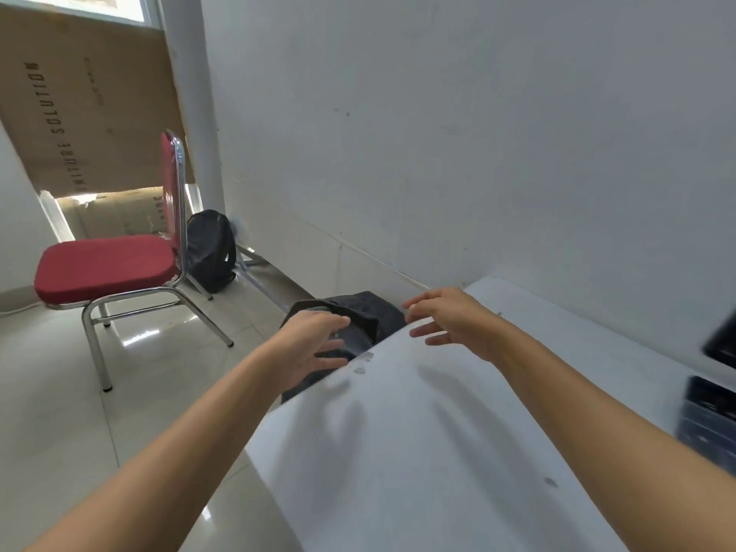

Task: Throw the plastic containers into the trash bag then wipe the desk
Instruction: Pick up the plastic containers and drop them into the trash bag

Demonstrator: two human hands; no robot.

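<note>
A black trash bag sits on the floor just past the left end of the white desk, against the wall. My left hand hovers over the bag's near side, fingers spread, holding nothing. My right hand reaches out above the desk's far left corner, fingers apart and empty, right beside the bag. Dark plastic containers stand at the desk's right edge, partly cut off by the frame; another dark one lies behind them. A few small smudges mark the desk near the bag.
A red padded chair with a chrome frame stands on the tiled floor to the left. Behind it a black backpack leans by the wall, and a large cardboard sheet covers the window. The white wall runs along the desk's far side.
</note>
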